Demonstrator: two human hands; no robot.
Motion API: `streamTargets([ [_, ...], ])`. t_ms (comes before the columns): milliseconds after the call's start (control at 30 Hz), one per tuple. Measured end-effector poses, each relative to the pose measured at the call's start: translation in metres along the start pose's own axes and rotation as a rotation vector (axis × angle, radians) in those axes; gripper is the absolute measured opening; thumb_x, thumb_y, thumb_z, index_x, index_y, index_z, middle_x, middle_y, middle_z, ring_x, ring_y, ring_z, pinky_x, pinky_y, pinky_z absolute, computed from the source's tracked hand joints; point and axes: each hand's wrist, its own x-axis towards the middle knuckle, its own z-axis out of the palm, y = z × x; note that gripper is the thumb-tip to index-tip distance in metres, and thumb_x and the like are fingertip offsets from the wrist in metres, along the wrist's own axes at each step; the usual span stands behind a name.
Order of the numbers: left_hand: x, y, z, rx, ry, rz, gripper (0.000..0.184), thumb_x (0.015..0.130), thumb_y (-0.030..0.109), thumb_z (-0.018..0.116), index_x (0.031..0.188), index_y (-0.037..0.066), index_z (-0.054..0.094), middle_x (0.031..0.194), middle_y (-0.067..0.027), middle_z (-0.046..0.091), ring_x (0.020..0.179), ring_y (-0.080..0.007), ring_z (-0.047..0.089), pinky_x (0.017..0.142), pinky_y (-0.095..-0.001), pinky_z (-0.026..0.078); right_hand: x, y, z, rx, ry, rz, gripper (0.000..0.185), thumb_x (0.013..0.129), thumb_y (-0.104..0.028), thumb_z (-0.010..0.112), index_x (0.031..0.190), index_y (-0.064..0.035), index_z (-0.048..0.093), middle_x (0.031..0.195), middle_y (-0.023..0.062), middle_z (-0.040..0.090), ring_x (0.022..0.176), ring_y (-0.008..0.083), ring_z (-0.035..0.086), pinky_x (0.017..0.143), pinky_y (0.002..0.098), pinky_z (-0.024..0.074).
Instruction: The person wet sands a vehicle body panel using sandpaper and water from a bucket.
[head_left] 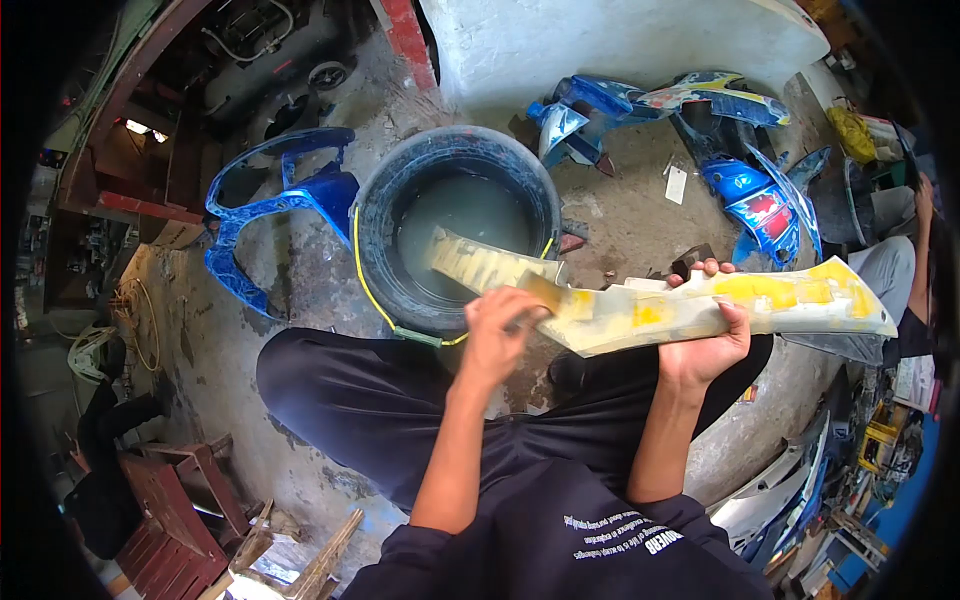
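Observation:
A long motorcycle fairing panel (650, 312), cream-white with yellow patches, lies across the space above my legs. Under its right half, my right hand (705, 345) grips it, thumb along the near edge and fingertips showing over the far edge. My left hand (497, 328) is closed around a small brown piece that looks like sandpaper (541, 292), pressed against the panel's left part. The panel's narrow left end reaches over a black bucket (375, 235) of cloudy water (465, 215). Part of the sandpaper is hidden by my fingers.
A blue fairing frame (275, 205) lies left of the bucket. More blue fairing parts (765, 205) rest on the floor at the back right, near a white tag (676, 184). Another person's arm (924, 215) shows at the right edge. A reddish wooden stool (175, 520) stands lower left.

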Motion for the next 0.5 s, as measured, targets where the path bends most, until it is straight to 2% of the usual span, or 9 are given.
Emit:
streamTargets([
  [33, 0.002, -0.008, -0.003, 0.041, 0.049, -0.045, 0.012, 0.083, 0.005, 0.078, 0.095, 0.004, 0.075, 0.091, -0.0097, 0.072, 0.083, -0.0306, 0.066, 0.079, -0.0388, 0.049, -0.001, 0.0, 0.0, 0.004, 0.001, -0.002, 0.048, 0.079, -0.017, 0.056, 0.126, -0.0048, 0.052, 0.115, 0.0118, 0.057, 0.117, 0.0263, 0.054, 0.101, 0.0444, 0.0457],
  [100, 0.0, -0.009, -0.005, 0.02, -0.019, -0.045, 0.012, 0.083, 0.006, 0.079, 0.095, 0.006, 0.075, 0.093, -0.0081, 0.071, 0.088, -0.0288, 0.066, 0.083, -0.0386, 0.047, -0.001, 0.002, 0.001, 0.024, -0.022, -0.003, 0.048, 0.079, -0.017, 0.056, 0.126, -0.005, 0.052, 0.115, 0.0117, 0.057, 0.117, 0.0262, 0.054, 0.101, 0.0442, 0.046],
  [167, -0.002, 0.026, 0.004, -0.015, -0.067, 0.046, 0.015, 0.082, 0.006, 0.08, 0.096, 0.008, 0.075, 0.097, -0.0066, 0.071, 0.094, -0.0267, 0.064, 0.089, -0.0384, 0.042, -0.001, 0.003, 0.006, 0.024, -0.021, -0.003, 0.049, 0.079, -0.017, 0.056, 0.126, -0.0049, 0.052, 0.115, 0.0117, 0.057, 0.117, 0.0263, 0.054, 0.101, 0.0442, 0.0461],
  [200, -0.001, 0.042, 0.002, -0.063, -0.134, 0.012, 0.016, 0.082, 0.008, 0.08, 0.097, 0.009, 0.074, 0.1, -0.005, 0.07, 0.1, -0.0246, 0.063, 0.094, -0.0382, 0.038, -0.002, 0.001, 0.007, 0.018, -0.022, -0.007, 0.049, 0.079, -0.016, 0.057, 0.126, -0.0048, 0.052, 0.115, 0.0118, 0.057, 0.117, 0.0264, 0.054, 0.101, 0.0442, 0.0462],
  [300, -0.001, 0.029, 0.003, -0.007, -0.075, 0.045, 0.013, 0.083, 0.007, 0.079, 0.095, 0.008, 0.074, 0.097, -0.0066, 0.071, 0.095, -0.0265, 0.065, 0.09, -0.0386, 0.042, -0.002, -0.001, 0.006, 0.009, 0.014, 0.003, 0.049, 0.079, -0.016, 0.057, 0.126, -0.0047, 0.052, 0.115, 0.0119, 0.057, 0.117, 0.0264, 0.054, 0.101, 0.0442, 0.046],
  [333, 0.005, 0.01, 0.001, -0.026, -0.018, 0.04, 0.011, 0.083, 0.007, 0.079, 0.094, 0.006, 0.074, 0.094, -0.0082, 0.072, 0.089, -0.0286, 0.066, 0.085, -0.0393, 0.047, -0.002, -0.001, 0.004, 0.01, 0.016, 0.001, 0.049, 0.079, -0.016, 0.057, 0.126, -0.0047, 0.052, 0.115, 0.0119, 0.057, 0.117, 0.0264, 0.054, 0.101, 0.0442, 0.046],
  [367, 0.003, -0.005, 0.0, 0.017, 0.033, -0.037, 0.01, 0.084, 0.007, 0.078, 0.092, 0.004, 0.074, 0.092, -0.0099, 0.073, 0.085, -0.0305, 0.067, 0.081, -0.04, 0.049, -0.002, 0.0, 0.002, 0.013, 0.016, 0.001, 0.05, 0.078, -0.017, 0.058, 0.126, -0.0042, 0.052, 0.116, 0.0124, 0.057, 0.116, 0.027, 0.054, 0.102, 0.0465, 0.0455],
  [433, 0.003, -0.006, -0.005, 0.11, 0.031, -0.059, 0.01, 0.085, 0.008, 0.078, 0.093, 0.005, 0.074, 0.092, -0.0091, 0.073, 0.087, -0.0296, 0.067, 0.082, -0.0401, 0.049, -0.001, 0.002, 0.004, 0.021, 0.014, 0.002, 0.051, 0.078, -0.018, 0.059, 0.127, -0.0038, 0.052, 0.117, 0.0128, 0.056, 0.116, 0.0276, 0.054, 0.102, 0.0488, 0.0449],
  [500, 0.0, 0.012, 0.006, -0.039, -0.024, 0.043, 0.01, 0.085, 0.008, 0.078, 0.094, 0.005, 0.074, 0.093, -0.0083, 0.072, 0.088, -0.0288, 0.066, 0.082, -0.04, 0.048, -0.003, 0.002, 0.007, 0.02, -0.007, -0.009, 0.049, 0.079, -0.016, 0.057, 0.126, -0.0044, 0.052, 0.115, 0.012, 0.057, 0.116, 0.0262, 0.054, 0.101, 0.044, 0.0458],
])
